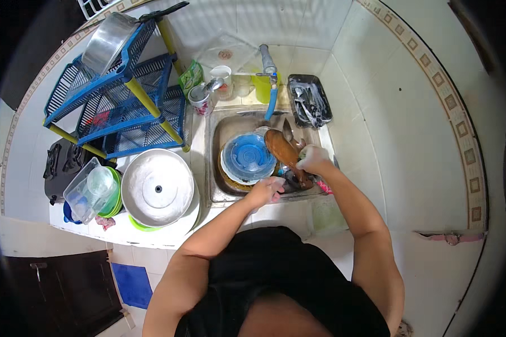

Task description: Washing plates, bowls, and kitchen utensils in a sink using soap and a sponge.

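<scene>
A brown wooden paddle [283, 147], with a broad rounded head and a narrower lower end, is tilted over the right side of the metal sink [212, 140]. My right hand [314, 159], white with suds, is closed around its narrower part. My left hand [266, 191] is at the sink's near edge, fingers curled and foamy; what they hold, if anything, I cannot make out. Left of the paddle, a blue plate [247, 155] lies on a larger white dish in the sink. A metal utensil [288, 130] shows behind the paddle. Dark items below it are partly hidden.
A blue tap hose [271, 104] hangs over the sink's back. Behind right sits a black tray [309, 101] with soapy spoons. Mugs [201, 101] stand behind left. A blue rack [118, 101], a large round metal pan [156, 188] and green bowls [111, 196] occupy the left counter.
</scene>
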`<action>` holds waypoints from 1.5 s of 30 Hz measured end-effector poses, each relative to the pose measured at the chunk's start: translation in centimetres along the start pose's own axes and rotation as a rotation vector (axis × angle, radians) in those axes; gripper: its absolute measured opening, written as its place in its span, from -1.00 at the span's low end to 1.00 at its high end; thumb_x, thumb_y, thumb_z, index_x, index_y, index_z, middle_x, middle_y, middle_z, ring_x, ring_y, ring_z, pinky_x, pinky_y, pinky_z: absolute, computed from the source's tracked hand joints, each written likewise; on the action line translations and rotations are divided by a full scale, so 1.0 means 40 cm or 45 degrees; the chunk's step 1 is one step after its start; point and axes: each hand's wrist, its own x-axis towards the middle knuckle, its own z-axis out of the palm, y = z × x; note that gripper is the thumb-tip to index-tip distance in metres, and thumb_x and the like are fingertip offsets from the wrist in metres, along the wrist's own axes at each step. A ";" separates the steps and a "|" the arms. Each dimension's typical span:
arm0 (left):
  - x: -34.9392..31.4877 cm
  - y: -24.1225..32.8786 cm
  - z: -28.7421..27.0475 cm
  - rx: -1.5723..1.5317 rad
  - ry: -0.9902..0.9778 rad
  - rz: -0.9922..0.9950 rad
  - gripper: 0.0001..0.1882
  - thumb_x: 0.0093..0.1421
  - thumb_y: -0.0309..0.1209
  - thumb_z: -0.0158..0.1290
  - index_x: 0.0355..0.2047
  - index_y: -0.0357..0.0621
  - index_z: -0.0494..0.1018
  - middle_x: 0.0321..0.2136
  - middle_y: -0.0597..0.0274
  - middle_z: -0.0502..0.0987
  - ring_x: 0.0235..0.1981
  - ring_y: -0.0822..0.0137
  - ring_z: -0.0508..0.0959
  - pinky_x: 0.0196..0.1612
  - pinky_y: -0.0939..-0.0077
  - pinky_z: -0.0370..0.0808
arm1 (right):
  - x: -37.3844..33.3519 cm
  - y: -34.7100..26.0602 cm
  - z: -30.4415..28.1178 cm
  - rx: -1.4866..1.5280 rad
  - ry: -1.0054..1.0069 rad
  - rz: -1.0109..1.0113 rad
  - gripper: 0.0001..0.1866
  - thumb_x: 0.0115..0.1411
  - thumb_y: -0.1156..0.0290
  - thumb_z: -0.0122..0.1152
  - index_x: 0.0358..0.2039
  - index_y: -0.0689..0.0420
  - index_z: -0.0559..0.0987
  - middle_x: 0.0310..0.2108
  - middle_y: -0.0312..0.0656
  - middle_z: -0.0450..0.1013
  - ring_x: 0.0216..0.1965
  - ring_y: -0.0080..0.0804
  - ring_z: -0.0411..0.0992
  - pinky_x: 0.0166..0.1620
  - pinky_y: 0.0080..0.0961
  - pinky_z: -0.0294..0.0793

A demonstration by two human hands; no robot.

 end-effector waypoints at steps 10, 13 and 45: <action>-0.010 0.077 -0.005 -0.971 0.107 -0.208 -0.72 0.27 -0.24 -0.29 -0.20 -0.10 0.33 -0.37 0.20 0.51 -0.41 0.29 0.56 -0.33 0.34 0.57 | -0.168 -0.138 0.124 0.600 0.444 -0.624 -0.68 -0.07 0.28 0.24 -0.26 0.03 0.49 -0.27 -0.16 0.44 -0.20 -0.19 0.42 -0.13 -0.36 0.40; -0.047 0.113 -0.018 -1.032 0.198 -0.320 -0.76 0.23 -0.27 -0.28 -0.27 -0.10 0.33 -0.47 0.21 0.48 -0.52 0.31 0.51 -0.46 0.46 0.54 | -0.181 -0.151 0.104 0.634 0.390 -0.584 -0.72 -0.05 0.26 0.25 -0.30 0.03 0.49 -0.33 -0.19 0.44 -0.26 -0.20 0.43 -0.19 -0.38 0.42; -0.231 0.246 -0.007 -0.631 -0.033 -0.158 -0.61 0.19 -0.38 -0.27 0.06 0.05 0.17 -0.67 0.32 0.25 -0.82 0.53 0.14 -0.82 0.70 0.06 | 0.174 -0.100 0.095 0.340 1.237 -0.530 -0.63 -0.01 0.45 0.08 -0.11 0.08 0.47 -0.02 -0.04 0.32 -0.01 -0.06 0.29 0.00 -0.24 0.31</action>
